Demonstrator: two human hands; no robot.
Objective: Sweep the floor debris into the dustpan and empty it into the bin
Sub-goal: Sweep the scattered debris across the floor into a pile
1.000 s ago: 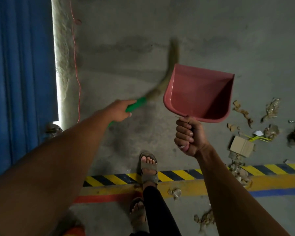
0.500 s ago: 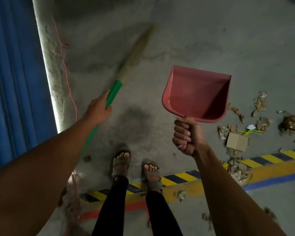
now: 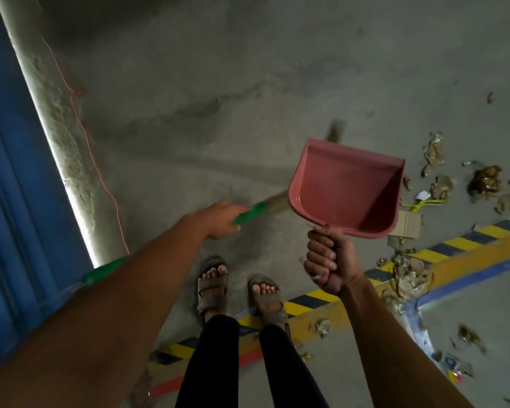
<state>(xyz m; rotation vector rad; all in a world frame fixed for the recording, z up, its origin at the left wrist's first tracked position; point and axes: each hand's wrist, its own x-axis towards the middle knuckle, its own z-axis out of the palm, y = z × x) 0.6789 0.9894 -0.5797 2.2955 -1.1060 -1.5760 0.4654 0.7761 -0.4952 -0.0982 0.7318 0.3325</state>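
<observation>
- My left hand point(image 3: 218, 219) is wrapped round the green broom handle point(image 3: 249, 212), bristles blurry behind the pan.
- My right hand point(image 3: 330, 260) is fisted on the pink dustpan point(image 3: 348, 187), held up, nothing in it.
- Debris point(image 3: 483, 181) sits on the floor off right, near the striped line point(image 3: 454, 245).

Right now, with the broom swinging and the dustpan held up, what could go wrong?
1. The broom, blurred in the left hand, passes close behind the raised dustpan and could knock it.
2. The debris lies off to the right, so a wide sweep may scatter it instead of gathering it.
3. Scraps on the striped line near the sandalled feet could be kicked about.
</observation>
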